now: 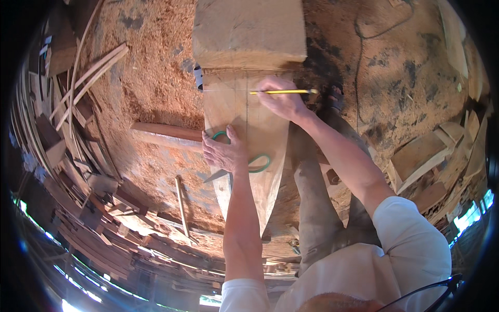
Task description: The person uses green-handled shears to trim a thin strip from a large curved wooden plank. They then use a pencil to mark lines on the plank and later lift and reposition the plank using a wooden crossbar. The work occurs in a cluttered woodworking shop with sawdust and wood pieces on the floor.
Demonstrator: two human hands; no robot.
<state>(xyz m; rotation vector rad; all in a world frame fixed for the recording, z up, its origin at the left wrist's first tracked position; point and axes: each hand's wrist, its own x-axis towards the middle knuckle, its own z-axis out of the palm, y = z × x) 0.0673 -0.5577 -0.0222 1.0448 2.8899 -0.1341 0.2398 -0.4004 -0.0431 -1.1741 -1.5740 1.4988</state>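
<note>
My right hand (282, 98) pinches a yellow pencil (291, 92) above a thick tapered wooden beam (247, 112). The pencil lies nearly level, one end over a thin pale line across the wood. Nearer to me, my left hand (225, 152) rests on the beam's left side, its fingers at the edge and its thumb held apart. Under and around that hand are green loops (260, 164) and a grey blade-like piece (216, 176), which look like scissors. The hand hides their middle, so whether it grips them is unclear.
A larger squared wooden block (249, 34) adjoins the beam's far end. A short plank (166, 135) lies to the left on sawdust-covered ground (150, 62). Scrap boards (93, 78) are heaped along the left; more offcuts (421, 156) lie right. A dark cord (358, 62) trails at right.
</note>
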